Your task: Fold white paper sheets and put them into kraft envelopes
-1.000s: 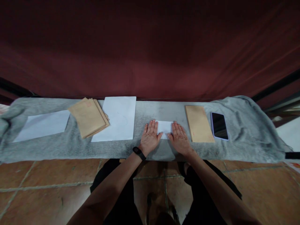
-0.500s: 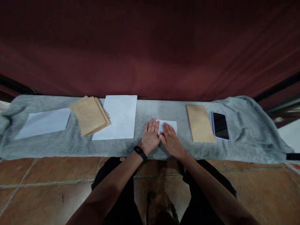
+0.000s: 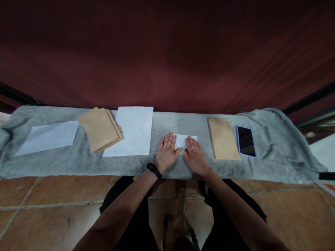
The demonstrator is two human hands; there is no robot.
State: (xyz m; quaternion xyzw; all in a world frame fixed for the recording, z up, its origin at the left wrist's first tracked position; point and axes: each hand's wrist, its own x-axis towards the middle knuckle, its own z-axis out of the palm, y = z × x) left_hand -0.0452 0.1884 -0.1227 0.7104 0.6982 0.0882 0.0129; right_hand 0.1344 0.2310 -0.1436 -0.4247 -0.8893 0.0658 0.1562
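Note:
A small folded sheet of white paper (image 3: 181, 141) lies flat on the grey cloth between my hands. My left hand (image 3: 166, 153) rests palm down over its left edge, fingers stretched out and pointing away from me. Over the right part of the paper lies my right hand (image 3: 195, 157), also flat with its fingers extended. Both thumbs point inward near the paper's lower edge, a small gap between them. The paper's two sides are hidden under the hands.
Left of my hands are a large white sheet (image 3: 136, 129), a fanned stack of brown envelopes (image 3: 101, 129) overlapping it, and another white paper (image 3: 49, 137). To the right lie a brown envelope stack (image 3: 224, 139) and a phone (image 3: 246, 141). Grey cloth (image 3: 180, 120) covers the narrow surface.
My right hand has slid right across the small paper, uncovering its middle. My left hand has shifted slightly left and stays flat at the left edge.

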